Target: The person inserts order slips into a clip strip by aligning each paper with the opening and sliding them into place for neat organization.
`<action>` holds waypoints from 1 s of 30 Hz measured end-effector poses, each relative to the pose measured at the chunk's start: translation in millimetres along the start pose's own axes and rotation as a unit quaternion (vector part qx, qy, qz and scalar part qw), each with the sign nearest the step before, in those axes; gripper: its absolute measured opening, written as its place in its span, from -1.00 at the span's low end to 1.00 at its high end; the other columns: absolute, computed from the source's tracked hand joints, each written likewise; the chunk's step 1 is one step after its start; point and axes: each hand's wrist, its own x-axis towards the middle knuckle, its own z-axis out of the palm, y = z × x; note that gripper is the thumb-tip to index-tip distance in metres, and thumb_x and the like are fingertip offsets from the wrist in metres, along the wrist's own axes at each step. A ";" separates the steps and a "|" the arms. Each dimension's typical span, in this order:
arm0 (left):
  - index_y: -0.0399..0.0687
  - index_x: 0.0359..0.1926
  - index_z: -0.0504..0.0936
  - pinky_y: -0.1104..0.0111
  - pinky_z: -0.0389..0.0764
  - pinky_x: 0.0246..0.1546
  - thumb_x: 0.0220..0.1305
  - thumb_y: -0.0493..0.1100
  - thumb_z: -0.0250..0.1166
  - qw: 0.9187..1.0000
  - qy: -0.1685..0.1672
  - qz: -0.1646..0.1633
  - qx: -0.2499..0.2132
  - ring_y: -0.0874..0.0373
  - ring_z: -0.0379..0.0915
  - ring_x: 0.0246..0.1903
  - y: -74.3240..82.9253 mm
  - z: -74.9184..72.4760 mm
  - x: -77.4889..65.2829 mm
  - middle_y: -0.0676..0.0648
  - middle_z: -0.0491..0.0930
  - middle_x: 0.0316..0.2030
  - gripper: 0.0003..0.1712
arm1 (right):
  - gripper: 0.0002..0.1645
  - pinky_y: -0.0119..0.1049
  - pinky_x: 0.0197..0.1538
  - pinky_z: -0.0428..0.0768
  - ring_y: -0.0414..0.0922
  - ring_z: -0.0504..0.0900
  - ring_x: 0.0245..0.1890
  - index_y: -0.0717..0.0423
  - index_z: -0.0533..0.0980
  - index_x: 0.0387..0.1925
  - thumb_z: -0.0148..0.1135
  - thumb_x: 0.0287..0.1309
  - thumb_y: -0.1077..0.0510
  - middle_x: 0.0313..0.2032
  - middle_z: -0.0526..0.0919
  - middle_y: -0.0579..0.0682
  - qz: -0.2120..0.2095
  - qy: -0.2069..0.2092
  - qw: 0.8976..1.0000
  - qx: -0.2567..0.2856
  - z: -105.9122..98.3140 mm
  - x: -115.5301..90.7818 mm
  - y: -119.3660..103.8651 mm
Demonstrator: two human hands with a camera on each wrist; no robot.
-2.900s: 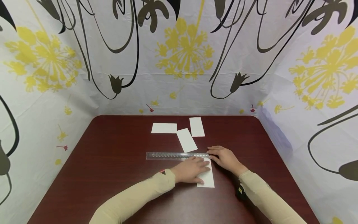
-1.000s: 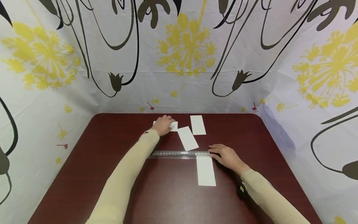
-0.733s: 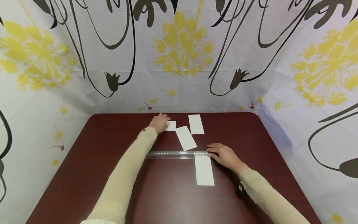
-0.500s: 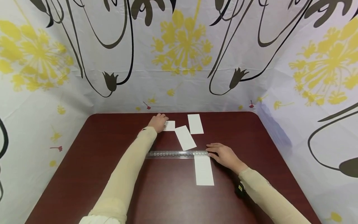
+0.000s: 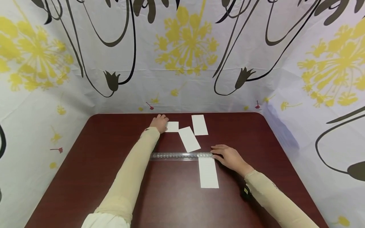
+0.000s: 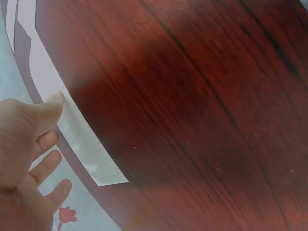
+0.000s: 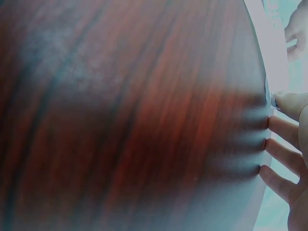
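Observation:
At the far side of the table, my left hand [image 5: 159, 123] is over the left part of a white paper card [image 5: 172, 126]. In the left wrist view the thumb rests on the same card [image 6: 79, 127], while the other fingers spread out behind it. My right hand [image 5: 230, 159] rests at the right end of a clear plastic ruler [image 5: 176, 156], its thumb touching the ruler's end. Its other fingers [image 7: 281, 154] extend onto the table in the right wrist view. The ruler crosses the top of another white card [image 5: 208, 173]. My left forearm hides the ruler's left end.
Two more white cards lie on the dark red wooden table [image 5: 94, 158]: a tilted card [image 5: 189, 139] just beyond the ruler and an upright card [image 5: 200, 125] near the back edge. Flower-printed white cloth [image 5: 185, 88] surrounds the table on three sides.
My left hand has left the card under the ruler, reached the far left card and slid a little left over it. My right hand and the ruler stay in place.

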 end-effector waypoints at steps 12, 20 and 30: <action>-0.17 0.23 0.52 -0.05 0.44 0.26 0.28 -0.19 0.31 1.000 -0.015 -0.003 -0.013 -0.17 0.26 0.29 2.5 -5.0 5.1 -0.21 0.41 0.28 -0.50 | -0.62 0.04 0.16 0.62 0.04 0.58 0.23 0.04 0.65 0.09 0.29 0.27 0.03 0.18 0.65 0.03 0.005 -0.013 1.000 -0.004 -0.8 2.0 0.1; -0.18 0.17 0.54 -0.06 0.47 0.22 0.26 -0.23 0.30 1.000 -0.004 0.002 -0.014 -0.19 0.29 0.23 2.3 -2.8 6.7 -0.22 0.46 0.22 -0.55 | -0.61 0.02 0.17 0.62 0.02 0.58 0.25 0.01 0.64 0.10 0.27 0.29 0.01 0.19 0.65 0.00 0.010 -0.020 1.000 -0.005 -0.1 1.3 0.6; -0.19 0.18 0.53 -0.05 0.45 0.23 0.24 -0.20 0.34 1.000 0.000 0.001 -0.010 -0.19 0.25 0.25 2.7 -1.9 7.5 -0.23 0.42 0.25 -0.52 | -0.62 0.03 0.13 0.63 0.04 0.60 0.21 0.04 0.66 0.07 0.31 0.25 0.05 0.16 0.67 0.03 0.001 -0.002 1.000 -0.005 -0.2 -0.1 -1.0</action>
